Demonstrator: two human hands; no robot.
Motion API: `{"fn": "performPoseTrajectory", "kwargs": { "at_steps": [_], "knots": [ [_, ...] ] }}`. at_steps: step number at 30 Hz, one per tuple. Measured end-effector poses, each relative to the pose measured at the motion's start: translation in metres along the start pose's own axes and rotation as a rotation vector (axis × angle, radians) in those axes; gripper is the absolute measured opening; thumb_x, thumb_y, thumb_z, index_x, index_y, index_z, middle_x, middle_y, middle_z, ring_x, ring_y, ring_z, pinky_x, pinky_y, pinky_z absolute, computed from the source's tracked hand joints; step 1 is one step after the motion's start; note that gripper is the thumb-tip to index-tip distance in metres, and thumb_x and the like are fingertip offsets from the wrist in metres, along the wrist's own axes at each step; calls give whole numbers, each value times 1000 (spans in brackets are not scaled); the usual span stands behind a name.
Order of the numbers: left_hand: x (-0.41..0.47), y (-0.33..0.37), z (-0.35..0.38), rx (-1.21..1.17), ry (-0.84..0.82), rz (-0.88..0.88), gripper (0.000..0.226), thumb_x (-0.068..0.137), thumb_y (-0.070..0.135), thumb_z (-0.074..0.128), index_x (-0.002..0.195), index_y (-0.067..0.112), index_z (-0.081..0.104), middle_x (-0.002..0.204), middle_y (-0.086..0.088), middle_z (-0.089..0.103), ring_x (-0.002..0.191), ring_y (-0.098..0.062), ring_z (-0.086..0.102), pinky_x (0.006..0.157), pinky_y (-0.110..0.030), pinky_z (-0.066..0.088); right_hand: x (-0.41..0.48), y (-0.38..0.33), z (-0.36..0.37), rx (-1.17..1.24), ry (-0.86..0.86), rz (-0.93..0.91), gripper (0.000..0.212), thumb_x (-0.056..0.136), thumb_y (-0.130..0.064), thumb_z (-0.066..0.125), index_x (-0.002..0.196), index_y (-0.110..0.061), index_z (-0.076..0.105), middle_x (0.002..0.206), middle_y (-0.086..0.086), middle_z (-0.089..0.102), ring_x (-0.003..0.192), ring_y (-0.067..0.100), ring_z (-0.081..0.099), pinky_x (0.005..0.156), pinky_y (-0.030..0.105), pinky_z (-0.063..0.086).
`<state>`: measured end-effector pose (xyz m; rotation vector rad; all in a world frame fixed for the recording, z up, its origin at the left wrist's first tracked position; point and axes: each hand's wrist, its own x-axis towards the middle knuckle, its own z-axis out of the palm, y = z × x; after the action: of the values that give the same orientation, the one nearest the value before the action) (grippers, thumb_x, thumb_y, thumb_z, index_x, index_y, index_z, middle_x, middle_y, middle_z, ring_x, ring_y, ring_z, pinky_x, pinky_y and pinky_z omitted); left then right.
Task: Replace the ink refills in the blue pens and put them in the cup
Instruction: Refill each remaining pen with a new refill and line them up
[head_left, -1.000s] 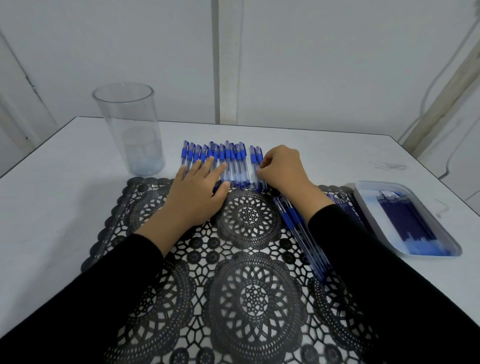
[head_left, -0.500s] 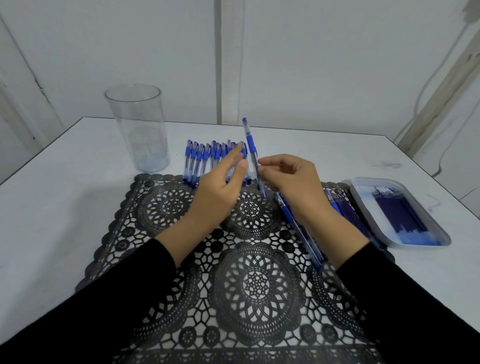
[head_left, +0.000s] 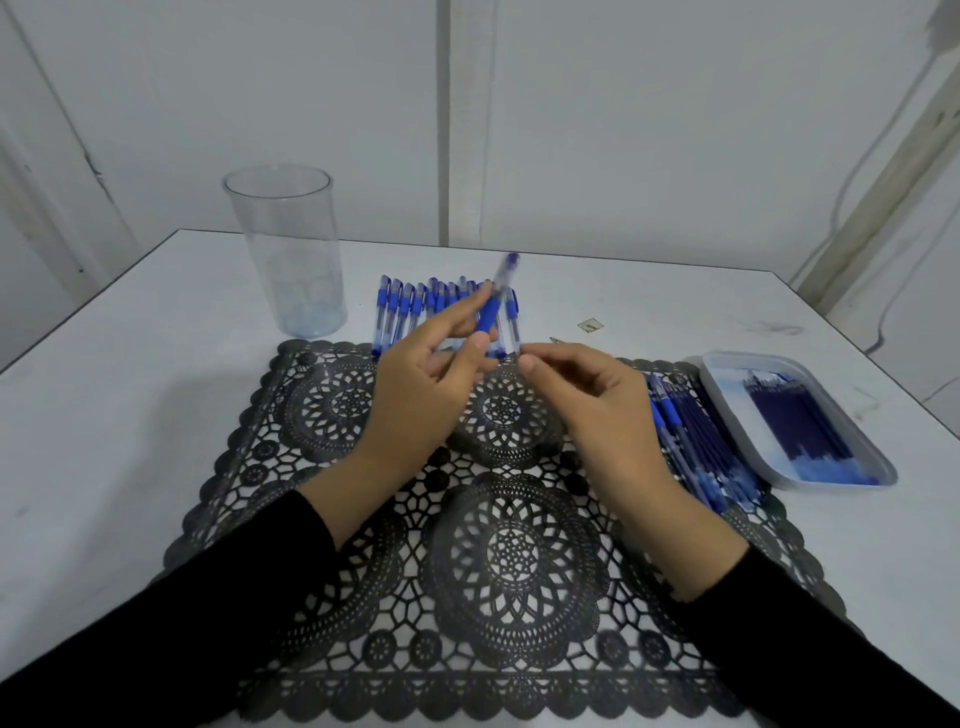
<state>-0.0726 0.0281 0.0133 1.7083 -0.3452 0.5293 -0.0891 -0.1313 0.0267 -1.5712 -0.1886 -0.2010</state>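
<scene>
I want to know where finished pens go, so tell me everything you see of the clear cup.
The clear cup is a tall, straight-sided cylinder, apparently transparent plastic, faintly blue at its base. It stands upright and empty on the white table, just past the far left corner of the black lace mat, left of the row of pens. Only the table touches it.

the light is soft, dim and a bit blue, the lifted pen (head_left: 492, 306) looks smeared and blurry, and straight lines bend near the edges
</scene>
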Motion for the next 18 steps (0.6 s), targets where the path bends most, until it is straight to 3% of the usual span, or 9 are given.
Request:
{"fn": "performPoseTrajectory", "kwargs": {
  "at_steps": [4,8,11,13,15,18],
  "knots": [
    [4,-23,-30,365,-251,237,36,94,14,58,127,28,62,93,2,68,71,-15,60,64,-33,50,-1,6,2,-11,-22,38,28,88,-21,69,116,-18,68,89,2,73,79,13,67,75,24,57],
    [-1,-35,-48,336,-352,219,29,94,27,63,123,29,67,97,5,71,80,-21,67,70,-44,53,-8,19,11,-74,-7,26,13,90,-17,67,102,-13,71,85,7,74,82,23,70,78,27,57],
    [-3,-37,-50,417,-341,203,31,93,41,62,122,35,67,90,10,70,78,-13,65,69,-41,54,-10,24,14,-76,-49,67,7,92,-12,64,97,-15,69,83,6,73,81,23,70,79,29,58],
    [-3,-36,-49,529,-341,194,30,92,46,57,121,44,66,83,15,64,72,-8,60,59,-35,52,-9,26,14,-73,-50,92,10,91,-8,64,94,-17,68,83,6,72,78,18,69,79,28,58],
    [-3,-36,-47,593,-350,168,29,91,46,56,119,50,65,81,18,57,70,-5,56,54,-29,46,-8,27,14,-87,-39,111,11,91,-6,64,93,-16,68,82,6,72,75,14,69,78,27,58],
    [-2,-37,-47,588,-370,141,32,90,39,58,119,51,64,82,17,55,70,-5,54,54,-31,47,-7,27,14,-126,-46,120,9,91,-7,65,94,-14,69,79,4,72,73,11,67,77,26,57]
  ]
}}
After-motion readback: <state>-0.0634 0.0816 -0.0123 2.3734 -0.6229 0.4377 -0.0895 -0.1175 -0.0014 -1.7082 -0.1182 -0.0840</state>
